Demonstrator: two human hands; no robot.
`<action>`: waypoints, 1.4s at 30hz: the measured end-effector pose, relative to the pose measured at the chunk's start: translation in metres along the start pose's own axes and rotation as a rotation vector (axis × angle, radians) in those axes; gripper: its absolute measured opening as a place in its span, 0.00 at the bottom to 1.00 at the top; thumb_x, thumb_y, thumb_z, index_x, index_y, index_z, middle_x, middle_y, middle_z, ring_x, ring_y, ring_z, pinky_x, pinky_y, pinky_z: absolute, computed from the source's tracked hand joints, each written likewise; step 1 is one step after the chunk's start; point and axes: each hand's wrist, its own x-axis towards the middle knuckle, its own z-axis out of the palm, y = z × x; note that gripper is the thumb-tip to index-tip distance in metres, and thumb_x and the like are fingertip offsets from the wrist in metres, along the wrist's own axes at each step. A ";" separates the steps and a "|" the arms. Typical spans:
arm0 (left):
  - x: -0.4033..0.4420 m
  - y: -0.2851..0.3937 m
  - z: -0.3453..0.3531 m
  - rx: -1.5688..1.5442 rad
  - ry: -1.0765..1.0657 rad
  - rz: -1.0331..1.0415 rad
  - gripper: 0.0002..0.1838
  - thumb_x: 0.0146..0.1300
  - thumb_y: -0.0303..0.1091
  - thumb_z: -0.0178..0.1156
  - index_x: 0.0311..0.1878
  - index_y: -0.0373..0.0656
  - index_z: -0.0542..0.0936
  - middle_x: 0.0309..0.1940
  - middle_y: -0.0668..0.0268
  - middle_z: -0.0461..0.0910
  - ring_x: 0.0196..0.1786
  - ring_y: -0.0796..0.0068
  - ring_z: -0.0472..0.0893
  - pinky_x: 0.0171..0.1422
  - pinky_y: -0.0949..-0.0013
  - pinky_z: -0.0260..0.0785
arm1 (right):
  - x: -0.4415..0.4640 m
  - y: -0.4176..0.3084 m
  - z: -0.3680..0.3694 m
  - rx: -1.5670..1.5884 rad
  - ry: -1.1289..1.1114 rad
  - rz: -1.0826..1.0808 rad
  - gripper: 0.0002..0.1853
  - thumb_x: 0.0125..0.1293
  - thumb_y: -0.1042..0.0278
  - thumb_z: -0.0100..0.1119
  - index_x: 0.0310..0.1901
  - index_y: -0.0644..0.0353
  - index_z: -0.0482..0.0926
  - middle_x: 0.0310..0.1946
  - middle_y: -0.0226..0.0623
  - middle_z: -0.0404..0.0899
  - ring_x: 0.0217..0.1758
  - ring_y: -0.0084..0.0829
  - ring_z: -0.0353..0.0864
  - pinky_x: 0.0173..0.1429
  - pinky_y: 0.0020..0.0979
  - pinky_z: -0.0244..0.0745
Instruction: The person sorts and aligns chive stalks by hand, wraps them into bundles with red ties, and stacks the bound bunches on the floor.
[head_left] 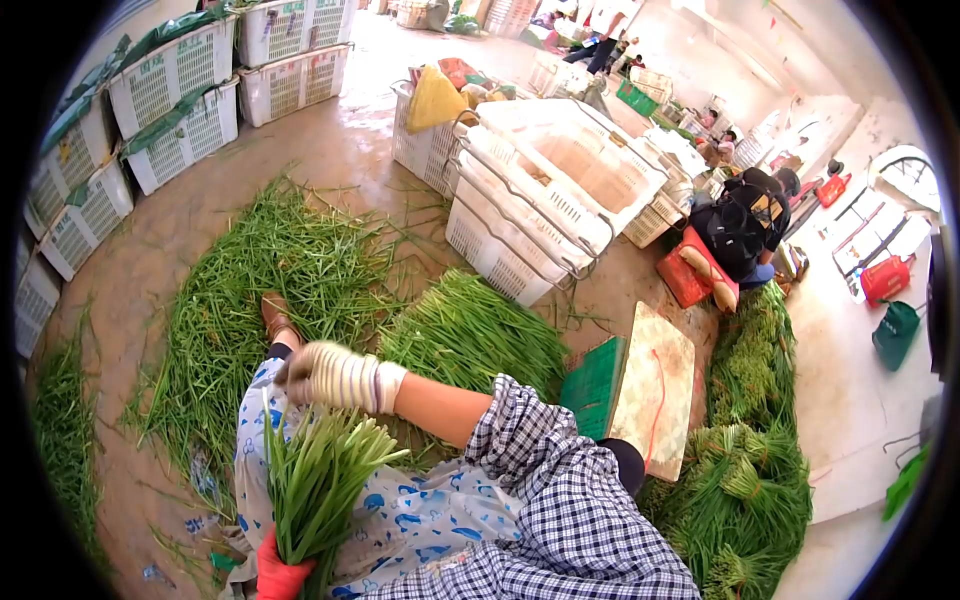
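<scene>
My left hand (283, 572), in a red glove, grips the lower end of a bunch of green chives (325, 480) above my lap. The bunch stands nearly upright and its stalks fan out at the top. My right hand (338, 378), in a white glove with dark stripes, is just above those tops. Its dark fingertips are smeared by motion, so I cannot make out whether anything is between them. Beyond my right forearm lies a thick pile of aligned chives (475, 335). Loose green leaves (270, 260) are heaped around my shoe.
White plastic crates (530, 215) with metal handles stand stacked ahead. More crates (175, 100) line the left side. At right are a board (655, 385), a green crate (593, 388) and a long row of tied bundles (745, 480). A person with a black backpack (742, 225) sits beyond.
</scene>
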 end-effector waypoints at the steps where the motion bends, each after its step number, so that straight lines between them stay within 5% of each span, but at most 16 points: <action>1: 0.001 -0.001 0.000 -0.031 -0.010 0.011 0.37 0.42 0.22 0.66 0.62 0.39 0.73 0.53 0.61 0.82 0.54 0.70 0.81 0.60 0.66 0.72 | 0.004 -0.009 -0.015 0.186 0.083 -0.049 0.10 0.58 0.74 0.64 0.42 0.66 0.84 0.40 0.35 0.85 0.44 0.27 0.82 0.52 0.27 0.77; 3: 0.004 0.004 0.003 -0.005 -0.031 0.014 0.37 0.41 0.22 0.67 0.62 0.39 0.73 0.52 0.61 0.82 0.54 0.70 0.81 0.60 0.65 0.72 | 0.010 -0.026 -0.058 0.307 0.358 -0.017 0.14 0.58 0.78 0.63 0.48 0.65 0.82 0.45 0.37 0.84 0.49 0.29 0.81 0.57 0.27 0.75; 5: 0.004 0.009 0.001 0.028 -0.051 0.018 0.37 0.41 0.23 0.67 0.61 0.39 0.73 0.52 0.62 0.82 0.54 0.70 0.81 0.60 0.64 0.73 | 0.012 -0.014 -0.083 -0.291 0.551 -0.185 0.22 0.56 0.77 0.64 0.54 0.65 0.77 0.55 0.44 0.79 0.56 0.36 0.79 0.62 0.33 0.73; 7: 0.007 0.008 -0.005 0.222 -0.009 0.113 0.37 0.40 0.24 0.69 0.61 0.40 0.74 0.51 0.62 0.83 0.53 0.69 0.82 0.59 0.63 0.73 | 0.002 -0.048 -0.075 -0.398 -0.056 0.071 0.38 0.49 0.65 0.72 0.64 0.63 0.69 0.63 0.49 0.72 0.66 0.41 0.72 0.68 0.37 0.69; 9: 0.010 0.009 -0.003 0.083 -0.043 0.069 0.38 0.39 0.24 0.69 0.61 0.41 0.74 0.51 0.62 0.83 0.53 0.69 0.82 0.60 0.64 0.73 | -0.012 0.010 -0.046 -0.255 -0.353 -0.048 0.45 0.49 0.62 0.73 0.70 0.61 0.63 0.61 0.47 0.74 0.62 0.36 0.74 0.67 0.36 0.69; 10: 0.009 0.010 -0.002 -0.048 -0.074 0.011 0.38 0.39 0.24 0.69 0.61 0.41 0.74 0.51 0.63 0.83 0.53 0.69 0.82 0.60 0.64 0.73 | -0.028 -0.037 -0.034 -0.117 -0.505 0.115 0.42 0.52 0.65 0.72 0.70 0.60 0.64 0.56 0.42 0.78 0.52 0.29 0.79 0.58 0.33 0.75; 11: 0.009 0.012 -0.003 -0.046 -0.069 0.012 0.38 0.39 0.24 0.69 0.61 0.41 0.74 0.51 0.63 0.83 0.53 0.69 0.82 0.60 0.64 0.73 | -0.018 0.016 -0.010 -0.081 -0.495 -0.142 0.33 0.53 0.68 0.70 0.62 0.61 0.73 0.45 0.36 0.83 0.40 0.22 0.80 0.45 0.29 0.79; 13: 0.006 0.015 -0.008 0.095 -0.102 0.027 0.38 0.39 0.23 0.71 0.61 0.41 0.74 0.51 0.63 0.83 0.54 0.69 0.81 0.61 0.65 0.72 | -0.016 0.022 0.008 0.041 -0.340 0.244 0.23 0.51 0.66 0.72 0.50 0.63 0.82 0.39 0.35 0.84 0.41 0.26 0.81 0.48 0.30 0.79; 15: 0.006 -0.016 -0.021 0.090 -0.053 0.006 0.39 0.39 0.22 0.72 0.61 0.40 0.74 0.52 0.64 0.82 0.54 0.69 0.81 0.62 0.65 0.72 | -0.019 0.027 0.011 0.217 -0.255 0.281 0.16 0.52 0.69 0.72 0.43 0.63 0.84 0.31 0.29 0.84 0.34 0.21 0.80 0.41 0.27 0.79; 20: 0.013 0.029 -0.017 -0.119 -0.175 -0.158 0.44 0.34 0.19 0.76 0.63 0.38 0.74 0.55 0.65 0.81 0.57 0.70 0.78 0.66 0.64 0.69 | -0.015 0.023 -0.001 0.125 -0.209 0.095 0.13 0.57 0.70 0.69 0.44 0.62 0.84 0.37 0.29 0.85 0.40 0.20 0.79 0.47 0.27 0.78; 24: 0.009 0.063 -0.029 -0.107 -0.199 -0.146 0.43 0.38 0.20 0.75 0.65 0.41 0.73 0.57 0.66 0.79 0.61 0.69 0.76 0.69 0.63 0.66 | -0.015 -0.013 -0.062 -0.109 0.227 -0.041 0.10 0.60 0.71 0.66 0.43 0.63 0.84 0.37 0.38 0.86 0.39 0.27 0.84 0.46 0.30 0.80; 28: -0.004 0.090 -0.030 -0.267 -0.079 -0.212 0.43 0.38 0.19 0.69 0.66 0.40 0.72 0.59 0.65 0.77 0.61 0.69 0.75 0.68 0.64 0.64 | -0.034 -0.063 -0.109 0.390 0.602 -0.269 0.11 0.62 0.68 0.61 0.45 0.61 0.82 0.35 0.33 0.83 0.40 0.25 0.80 0.42 0.25 0.74; 34: -0.002 0.085 -0.043 -0.290 0.015 -0.144 0.41 0.40 0.16 0.64 0.66 0.39 0.72 0.59 0.64 0.78 0.60 0.68 0.76 0.68 0.65 0.64 | -0.031 -0.057 -0.088 -0.004 0.521 -0.148 0.24 0.59 0.84 0.58 0.58 0.59 0.77 0.53 0.33 0.78 0.52 0.25 0.76 0.57 0.26 0.72; 37: 0.000 0.088 -0.043 -0.432 0.020 -0.106 0.41 0.40 0.16 0.63 0.66 0.39 0.71 0.58 0.64 0.79 0.59 0.69 0.76 0.68 0.65 0.64 | -0.047 -0.060 -0.052 0.061 0.447 -0.028 0.19 0.61 0.80 0.62 0.54 0.60 0.80 0.49 0.34 0.81 0.53 0.27 0.78 0.58 0.28 0.73; 40: 0.001 0.099 -0.046 -0.273 0.022 -0.143 0.40 0.41 0.16 0.64 0.65 0.40 0.72 0.57 0.64 0.79 0.59 0.70 0.77 0.68 0.65 0.64 | -0.047 -0.079 -0.023 -0.337 0.440 -0.287 0.13 0.58 0.76 0.65 0.47 0.61 0.83 0.46 0.41 0.82 0.52 0.37 0.80 0.58 0.34 0.74; 42: 0.002 0.111 -0.042 -0.197 0.018 -0.151 0.39 0.41 0.17 0.65 0.64 0.40 0.73 0.57 0.64 0.80 0.59 0.70 0.76 0.68 0.65 0.65 | -0.041 -0.090 -0.011 -0.703 0.375 -0.405 0.13 0.61 0.61 0.65 0.45 0.57 0.84 0.47 0.41 0.83 0.53 0.38 0.79 0.66 0.42 0.66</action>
